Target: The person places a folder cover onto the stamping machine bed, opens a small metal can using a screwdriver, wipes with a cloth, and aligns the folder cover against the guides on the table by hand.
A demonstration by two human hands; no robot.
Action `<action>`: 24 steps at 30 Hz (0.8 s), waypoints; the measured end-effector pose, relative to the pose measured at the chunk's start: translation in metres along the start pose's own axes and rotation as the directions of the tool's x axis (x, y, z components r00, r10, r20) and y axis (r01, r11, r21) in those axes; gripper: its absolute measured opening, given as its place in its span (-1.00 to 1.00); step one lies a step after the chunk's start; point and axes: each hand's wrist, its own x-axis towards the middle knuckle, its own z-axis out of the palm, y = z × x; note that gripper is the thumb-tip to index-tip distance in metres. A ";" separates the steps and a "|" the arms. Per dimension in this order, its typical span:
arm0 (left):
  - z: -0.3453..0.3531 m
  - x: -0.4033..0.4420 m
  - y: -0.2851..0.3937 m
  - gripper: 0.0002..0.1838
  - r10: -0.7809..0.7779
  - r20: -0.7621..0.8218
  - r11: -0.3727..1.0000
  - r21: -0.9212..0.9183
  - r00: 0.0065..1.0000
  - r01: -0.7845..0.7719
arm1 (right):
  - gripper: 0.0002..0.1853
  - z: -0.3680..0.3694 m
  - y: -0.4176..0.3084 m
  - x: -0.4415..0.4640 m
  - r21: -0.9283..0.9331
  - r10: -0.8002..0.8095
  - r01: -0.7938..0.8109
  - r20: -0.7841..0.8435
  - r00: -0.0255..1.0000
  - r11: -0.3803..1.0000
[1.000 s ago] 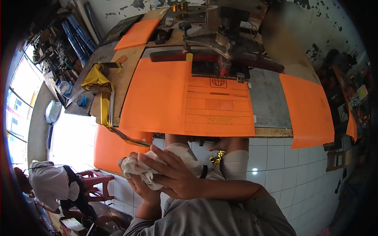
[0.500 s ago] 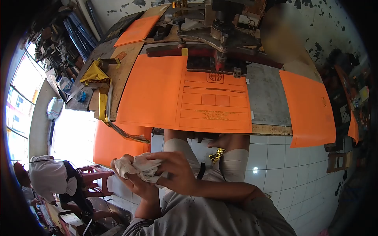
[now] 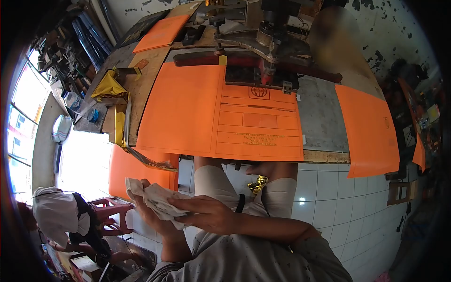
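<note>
Above my lap I hold a crumpled white rag [image 3: 162,201] with grey smudges. My left hand [image 3: 152,221] is closed around its left and under side, with some fingers hidden behind the folds. My right hand [image 3: 209,214] pinches the rag's right edge. Beyond my hands, on the worktable, lies an orange printed card sheet [image 3: 181,110]. Its right half carries a globe emblem, ruled boxes and small lettering. The head of a hand press [image 3: 260,77] stands over that sheet's top edge.
Another orange sheet [image 3: 371,131] overhangs the table at right. More orange sheets lie at the back left [image 3: 162,33] and on a lower surface [image 3: 141,174]. Gold foil [image 3: 112,87] hangs along the table's left side. A person [image 3: 61,216] sits low at left, near a red stool [image 3: 112,211].
The rag has spread from a tight bundle into a flatter, longer shape, reaching further up and left. My right hand's fingers have straightened along it. The sheets and press stay in place.
</note>
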 end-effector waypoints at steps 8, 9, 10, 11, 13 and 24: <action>-0.028 0.028 -0.017 -0.39 -0.307 -0.186 0.894 -0.392 0.933 0.216 | -0.81 0.022 0.009 0.001 -0.143 0.075 -0.062 0.084 0.994 0.988; -0.035 0.040 -0.021 -0.38 -0.389 -0.206 0.820 -0.522 0.898 0.236 | -0.83 0.022 0.010 0.001 -0.167 0.042 -0.027 0.091 0.995 0.986; -0.038 0.051 -0.021 -0.38 -0.215 -0.397 0.977 -0.097 0.892 0.192 | -0.83 0.021 0.011 0.001 -0.165 0.039 -0.017 0.132 0.991 0.986; -0.076 0.076 -0.042 -0.47 -0.225 -0.404 0.966 -0.214 0.887 0.147 | -0.84 0.018 0.009 -0.001 -0.165 0.039 -0.010 0.171 0.985 0.986; -0.151 0.126 -0.086 -0.60 -0.245 -0.417 0.899 -0.436 0.875 0.043 | -0.84 0.008 0.010 -0.014 -0.184 0.060 -0.016 0.241 0.969 0.983; -0.229 0.419 -0.132 -0.33 -0.045 -0.589 0.972 -0.212 0.807 -0.101 | -0.89 -0.074 -0.010 -0.095 -0.301 0.505 -0.492 -0.038 0.862 0.817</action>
